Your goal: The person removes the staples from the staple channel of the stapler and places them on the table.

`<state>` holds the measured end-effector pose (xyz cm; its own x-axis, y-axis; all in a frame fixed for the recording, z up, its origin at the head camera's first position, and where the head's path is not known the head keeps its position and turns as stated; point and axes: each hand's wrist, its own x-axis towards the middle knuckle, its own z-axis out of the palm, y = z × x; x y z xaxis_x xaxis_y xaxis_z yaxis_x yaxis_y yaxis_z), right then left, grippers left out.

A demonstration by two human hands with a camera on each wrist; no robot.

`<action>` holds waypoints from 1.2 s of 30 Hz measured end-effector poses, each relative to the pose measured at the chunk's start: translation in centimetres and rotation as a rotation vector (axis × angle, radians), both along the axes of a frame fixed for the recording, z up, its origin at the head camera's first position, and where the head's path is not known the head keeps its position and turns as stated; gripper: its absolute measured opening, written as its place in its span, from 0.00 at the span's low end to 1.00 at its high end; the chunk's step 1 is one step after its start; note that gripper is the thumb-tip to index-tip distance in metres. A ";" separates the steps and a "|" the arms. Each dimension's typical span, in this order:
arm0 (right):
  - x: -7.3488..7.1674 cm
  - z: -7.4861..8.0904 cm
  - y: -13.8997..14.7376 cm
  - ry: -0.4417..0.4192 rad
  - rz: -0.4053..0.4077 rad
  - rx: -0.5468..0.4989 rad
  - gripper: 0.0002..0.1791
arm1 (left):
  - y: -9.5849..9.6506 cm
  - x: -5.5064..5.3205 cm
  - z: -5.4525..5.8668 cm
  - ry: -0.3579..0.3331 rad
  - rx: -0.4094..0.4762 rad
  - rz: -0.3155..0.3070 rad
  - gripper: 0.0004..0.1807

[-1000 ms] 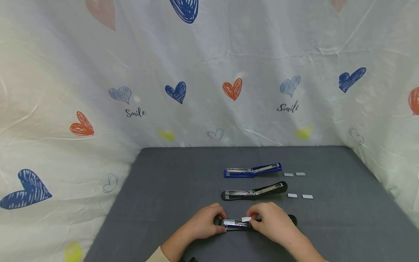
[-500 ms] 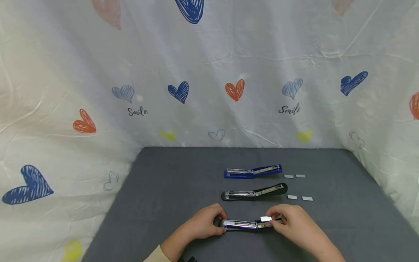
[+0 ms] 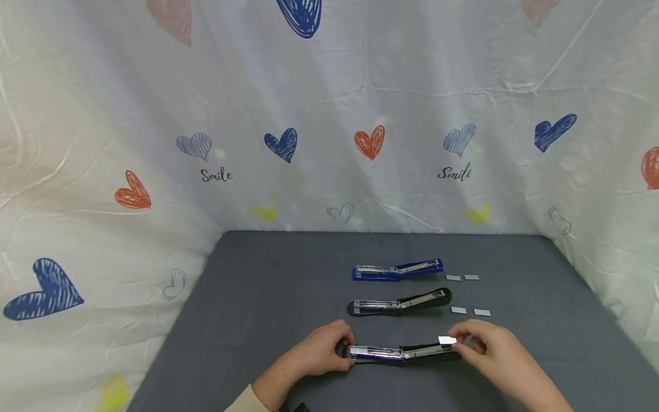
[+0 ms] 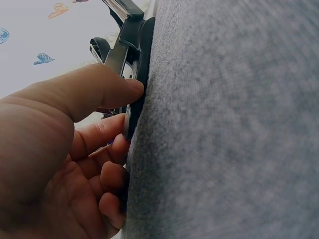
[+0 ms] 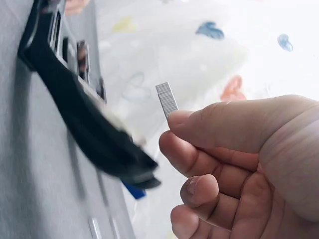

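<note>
A black stapler point(image 3: 378, 354) lies opened out nearest the person, its metal magazine showing on the left and its lid half tilted up to the right. At its left end my left hand point(image 3: 324, 347) pinches the base between thumb and fingers; the left wrist view shows the thumb point(image 4: 119, 89) on the base's edge. Over the stapler's right end, my right hand point(image 3: 489, 349) pinches a short silver strip of staples point(image 5: 167, 99) between thumb and forefinger. The strip is apart from the stapler in the right wrist view, where the lid point(image 5: 94, 129) stands beside it.
Beyond lie another opened black stapler point(image 3: 376, 306) and an opened blue stapler point(image 3: 376, 274) on the grey table point(image 3: 268, 292). Two staple strips point(image 3: 459, 311) sit right of the black one, two more point(image 3: 453, 278) right of the blue one. A heart-printed curtain point(image 3: 309, 189) hangs behind.
My right hand has moved right along the stapler with the staple strip, from over the magazine to the lid's far end. The left hand has stayed on the base.
</note>
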<state>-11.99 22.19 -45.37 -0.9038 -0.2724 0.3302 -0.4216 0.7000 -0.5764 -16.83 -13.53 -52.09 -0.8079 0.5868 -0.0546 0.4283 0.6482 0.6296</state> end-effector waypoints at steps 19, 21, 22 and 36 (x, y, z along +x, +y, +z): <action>0.1 -1.8 4.5 -0.286 -0.227 0.099 0.07 | -0.1 -0.1 0.1 -0.029 0.036 -0.031 0.15; -0.1 -2.1 4.6 -0.318 -0.231 0.115 0.06 | -0.1 -0.1 0.2 -0.038 0.036 -0.027 0.15; -0.2 -2.3 4.7 -0.336 -0.230 0.124 0.06 | -0.1 -0.1 0.2 -0.040 0.035 -0.025 0.15; -1.1 -5.6 4.2 -0.397 -0.186 0.234 0.06 | 0.0 -0.2 0.2 -0.061 0.017 -0.007 0.15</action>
<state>-13.08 26.43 -50.94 -0.9877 -0.1198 -0.1005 -0.0564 0.8724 -0.4855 -17.02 -13.55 -51.92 -0.7992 0.5937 -0.0937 0.3932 0.6344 0.6655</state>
